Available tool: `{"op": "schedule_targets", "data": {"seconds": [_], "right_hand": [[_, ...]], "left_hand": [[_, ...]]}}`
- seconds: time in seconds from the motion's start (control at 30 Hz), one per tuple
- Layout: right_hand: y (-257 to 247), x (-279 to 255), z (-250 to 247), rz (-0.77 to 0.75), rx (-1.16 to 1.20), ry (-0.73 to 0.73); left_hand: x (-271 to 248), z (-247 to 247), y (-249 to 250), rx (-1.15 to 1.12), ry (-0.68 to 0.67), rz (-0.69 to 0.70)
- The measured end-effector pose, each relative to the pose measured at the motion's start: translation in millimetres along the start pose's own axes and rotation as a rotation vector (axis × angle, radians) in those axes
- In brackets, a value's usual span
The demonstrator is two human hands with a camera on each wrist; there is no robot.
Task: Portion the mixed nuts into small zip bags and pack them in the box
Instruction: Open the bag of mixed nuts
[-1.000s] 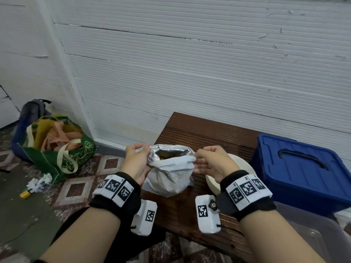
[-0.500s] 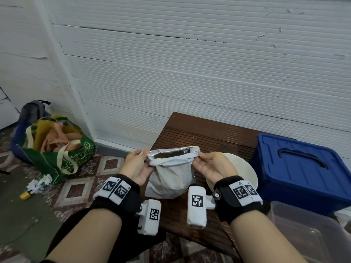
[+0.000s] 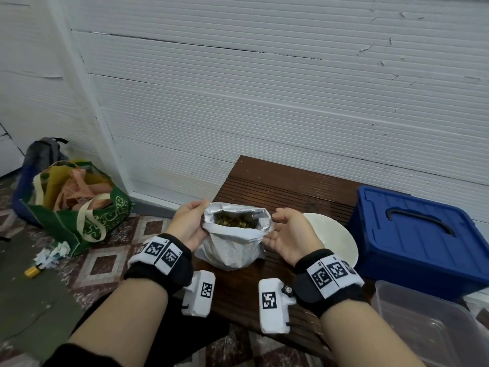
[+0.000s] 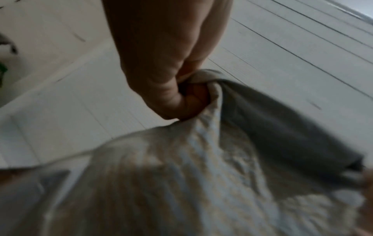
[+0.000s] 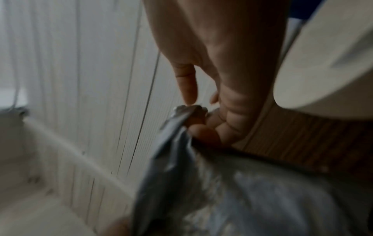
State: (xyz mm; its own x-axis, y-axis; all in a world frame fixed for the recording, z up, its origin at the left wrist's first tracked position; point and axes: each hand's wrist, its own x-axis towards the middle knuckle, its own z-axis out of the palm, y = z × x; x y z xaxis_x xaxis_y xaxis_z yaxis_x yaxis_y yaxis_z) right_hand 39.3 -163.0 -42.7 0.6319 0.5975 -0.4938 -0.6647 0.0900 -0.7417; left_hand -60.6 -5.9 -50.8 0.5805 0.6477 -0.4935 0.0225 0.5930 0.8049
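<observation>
We have pulled the foil bag's [image 3: 232, 245] mouth wide open (it was nearly flat), so the mixed nuts [image 3: 234, 222] inside now show.

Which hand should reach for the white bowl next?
Probably the right hand: the white bowl lies just beside it, while the left hand grips the nut bag on the far side.

Soft, even, shadowless light in the sharp, edge-warped head view; both wrist views are dim and motion-blurred.
</observation>
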Motion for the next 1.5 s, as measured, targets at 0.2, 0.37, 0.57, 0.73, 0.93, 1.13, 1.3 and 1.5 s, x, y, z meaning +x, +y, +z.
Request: {"op": "schedule_targets", "data": {"seconds": [0.2, 0.37, 0.57, 0.73, 0.93, 1.13, 1.3, 1.5], "right_hand": [[-13.9, 17.3, 11.2, -0.26, -0.57, 0.107], [-13.7, 11.7, 10.3, -0.167, -0.429, 0.063], [-9.0, -23.2, 5.3, 0.034, -0.384, -0.121], [1.5, -22.7, 8.6, 0.028, -0.464, -0.041], [3.2, 16.2, 14.2, -0.125, -0.425, 0.128], [6.4, 3.5, 7.1, -0.007, -0.335, -0.011], [-2.4, 12.8, 2.6, -0.018, -0.56, 0.11], [-20.3, 40.2, 8.6, -0.306, -0.794, 0.158]], "left_hand": [[2.6, -3.8, 3.1, 0.258, 0.096, 0.114], [-10.4, -6.8, -7.6, 0.486, 0.041, 0.005], [-6.5, 5.6, 4.5, 0.358, 0.003, 0.139], [0.1, 15.1, 4.4, 0.55, 0.062, 0.188], [9.1, 20.1, -6.7, 0.42, 0.141, 0.219], [9.0, 19.3, -13.5, 0.006, -0.056, -0.019], [3.3, 16.3, -8.6, 0.127, -0.136, -0.019], [-0.4, 6.5, -11.8, 0.488, -0.058, 0.02]]}}
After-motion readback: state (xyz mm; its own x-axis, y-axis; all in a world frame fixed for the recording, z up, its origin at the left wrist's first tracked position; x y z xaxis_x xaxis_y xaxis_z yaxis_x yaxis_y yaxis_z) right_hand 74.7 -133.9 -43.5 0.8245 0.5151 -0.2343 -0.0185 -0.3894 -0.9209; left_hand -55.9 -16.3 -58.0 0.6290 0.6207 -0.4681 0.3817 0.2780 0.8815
